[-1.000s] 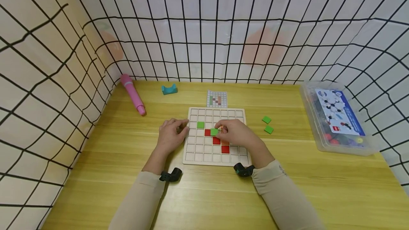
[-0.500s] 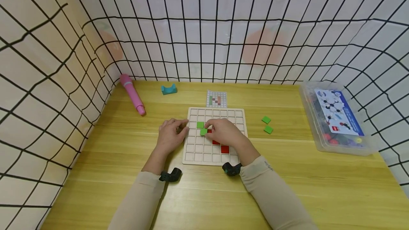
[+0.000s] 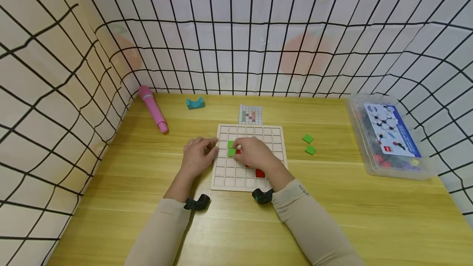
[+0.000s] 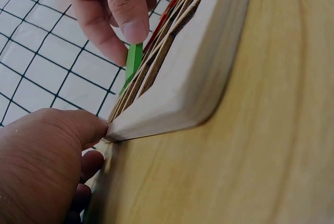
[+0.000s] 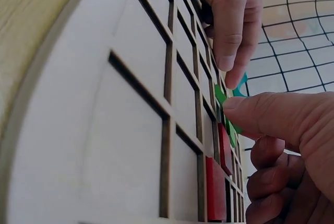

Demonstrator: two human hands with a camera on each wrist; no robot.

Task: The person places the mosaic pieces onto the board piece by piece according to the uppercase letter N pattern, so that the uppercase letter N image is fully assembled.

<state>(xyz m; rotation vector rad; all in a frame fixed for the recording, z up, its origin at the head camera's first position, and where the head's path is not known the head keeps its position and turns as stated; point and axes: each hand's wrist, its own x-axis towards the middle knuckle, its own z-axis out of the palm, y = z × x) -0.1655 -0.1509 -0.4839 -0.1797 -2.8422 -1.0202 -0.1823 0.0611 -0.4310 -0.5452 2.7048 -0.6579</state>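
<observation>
A pale wooden grid board (image 3: 224, 182) lies on the table. My left hand (image 3: 198, 157) rests at its left edge, index finger and thumb touching the rim; the left wrist view shows a digit against the board's corner (image 4: 156, 119). My right hand (image 3: 255, 153) is over the board, thumb and fingers pinching a green tile (image 3: 231, 152), which also shows in the right wrist view (image 5: 220, 94). The held tile is at a cell just below another green tile (image 3: 230, 144). Red tiles (image 3: 260, 173) sit in the grid, partly hidden under the right hand.
Two loose green tiles (image 3: 310, 150) lie right of the board. A printed pattern card (image 3: 250, 114) lies behind it. Farther out are a pink microphone-shaped toy (image 3: 153, 109), a blue cradle-shaped piece (image 3: 195, 103) and a clear plastic box (image 3: 391, 134). Black wire mesh (image 3: 251, 48) surrounds the table.
My right hand has moved left across the board with the green tile, bringing it from beside a red tile to the cell below the other green tile. The left hand has stayed put.
</observation>
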